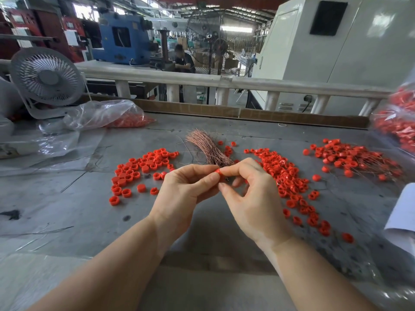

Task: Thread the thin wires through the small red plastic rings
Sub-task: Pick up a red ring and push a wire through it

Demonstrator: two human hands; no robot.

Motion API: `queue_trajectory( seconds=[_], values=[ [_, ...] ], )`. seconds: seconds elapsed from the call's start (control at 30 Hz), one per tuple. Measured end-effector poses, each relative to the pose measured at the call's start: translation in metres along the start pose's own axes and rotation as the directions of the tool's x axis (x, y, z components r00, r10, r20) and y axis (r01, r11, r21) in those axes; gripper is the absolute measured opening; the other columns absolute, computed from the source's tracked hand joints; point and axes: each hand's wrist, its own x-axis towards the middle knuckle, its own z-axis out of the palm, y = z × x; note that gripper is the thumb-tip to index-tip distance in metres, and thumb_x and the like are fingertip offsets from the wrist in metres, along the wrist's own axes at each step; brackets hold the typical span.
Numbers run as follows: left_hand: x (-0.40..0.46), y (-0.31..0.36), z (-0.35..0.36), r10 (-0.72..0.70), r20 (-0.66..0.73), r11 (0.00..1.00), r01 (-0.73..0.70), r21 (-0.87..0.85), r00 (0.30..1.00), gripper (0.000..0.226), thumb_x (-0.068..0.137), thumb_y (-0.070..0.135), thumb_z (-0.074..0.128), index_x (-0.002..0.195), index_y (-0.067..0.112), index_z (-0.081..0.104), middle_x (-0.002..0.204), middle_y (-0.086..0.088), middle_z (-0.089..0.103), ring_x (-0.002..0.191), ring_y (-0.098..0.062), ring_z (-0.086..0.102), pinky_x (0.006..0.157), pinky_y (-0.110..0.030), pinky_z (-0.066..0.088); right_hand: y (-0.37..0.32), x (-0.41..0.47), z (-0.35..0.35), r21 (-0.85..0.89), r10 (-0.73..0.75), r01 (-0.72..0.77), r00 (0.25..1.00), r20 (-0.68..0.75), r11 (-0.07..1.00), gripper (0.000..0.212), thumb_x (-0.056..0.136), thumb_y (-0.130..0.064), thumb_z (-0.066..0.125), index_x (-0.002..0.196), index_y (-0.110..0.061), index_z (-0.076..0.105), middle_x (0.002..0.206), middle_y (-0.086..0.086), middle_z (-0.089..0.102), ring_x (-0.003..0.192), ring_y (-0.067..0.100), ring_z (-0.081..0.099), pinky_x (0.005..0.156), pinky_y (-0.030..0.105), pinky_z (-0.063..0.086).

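Observation:
My left hand [187,186] and my right hand [249,191] meet above the middle of the grey table [89,209]. Between their fingertips they pinch one small red plastic ring [217,171]. Whether a wire runs through it is too small to tell. Just behind my hands lies a bundle of thin copper-coloured wires [207,149], fanned out at its far end. Loose red rings lie in a heap at the left [139,171] and a longer heap at the right [289,182]. Farther right, a pile of rings with wires in them [350,158] spreads out.
A grey desk fan [47,79] stands at the back left beside a clear plastic bag of red rings [125,118]. Another bag of red parts [397,122] sits at the right edge. White paper [402,221] lies at the right. Stray wires [36,234] lie at the front left.

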Motion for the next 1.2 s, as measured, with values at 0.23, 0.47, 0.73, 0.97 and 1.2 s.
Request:
queue_trajectory(
  seconds=[0.23, 0.47, 0.73, 0.97, 1.2],
  values=[
    [0.0017, -0.0013, -0.003, -0.102, 0.031, 0.995, 0.102, 0.015, 0.994, 0.024, 0.052, 0.018, 0.073, 0.075, 0.011, 0.075, 0.077, -0.007, 0.072, 0.069, -0.013, 0.066, 0.074, -0.026, 0.056, -0.0004, -0.0005, -0.0014, -0.102, -0.104, 0.097, 0.993, -0.061, 0.99, 0.01, 0.07, -0.011, 0.067, 0.08, -0.01, 0.066, 0.078, -0.001, 0.06, 0.073, 0.015, 0.054, 0.069, 0.031, 0.048],
    [0.0016, -0.0025, -0.0006, -0.147, 0.032, 0.988, 0.145, 0.044, 0.989, 0.033, 0.048, 0.021, 0.074, 0.079, 0.008, 0.073, 0.079, -0.009, 0.071, 0.075, -0.015, 0.065, 0.081, -0.027, 0.053, 0.001, -0.0017, -0.0036, -0.275, -0.179, 0.157, 0.982, -0.058, 0.948, 0.007, 0.07, -0.01, 0.067, 0.076, -0.008, 0.065, 0.076, 0.002, 0.061, 0.074, 0.023, 0.057, 0.069, 0.031, 0.044],
    [0.0013, 0.002, -0.0009, -0.197, 0.097, 0.98, 0.195, 0.025, 0.976, 0.024, 0.056, 0.027, 0.068, 0.076, 0.015, 0.076, 0.077, -0.004, 0.071, 0.074, -0.013, 0.067, 0.074, -0.025, 0.055, 0.0047, 0.0016, -0.0065, -0.175, -0.164, 0.152, 0.985, -0.056, 0.973, 0.006, 0.073, -0.005, 0.072, 0.075, -0.004, 0.066, 0.074, 0.005, 0.06, 0.07, 0.024, 0.058, 0.064, 0.041, 0.051],
    [0.0007, 0.0031, -0.0001, -0.208, 0.108, 0.978, 0.207, 0.027, 0.972, 0.027, 0.057, 0.026, 0.064, 0.078, 0.013, 0.077, 0.079, -0.006, 0.072, 0.073, -0.013, 0.069, 0.072, -0.026, 0.056, 0.0052, 0.0019, -0.0057, -0.179, -0.163, 0.148, 0.984, -0.072, 0.973, 0.007, 0.073, -0.009, 0.066, 0.07, -0.004, 0.064, 0.069, 0.006, 0.057, 0.062, 0.022, 0.054, 0.057, 0.038, 0.05],
    [0.0007, 0.003, 0.0001, -0.212, 0.11, 0.977, 0.209, 0.037, 0.971, 0.03, 0.058, 0.026, 0.064, 0.081, 0.01, 0.076, 0.081, -0.009, 0.071, 0.073, -0.015, 0.069, 0.073, -0.027, 0.056, 0.0043, 0.0021, -0.0047, -0.232, -0.179, 0.159, 0.981, -0.07, 0.96, 0.007, 0.07, -0.008, 0.064, 0.066, -0.003, 0.061, 0.067, 0.007, 0.056, 0.059, 0.023, 0.052, 0.054, 0.032, 0.046]
  ],
)
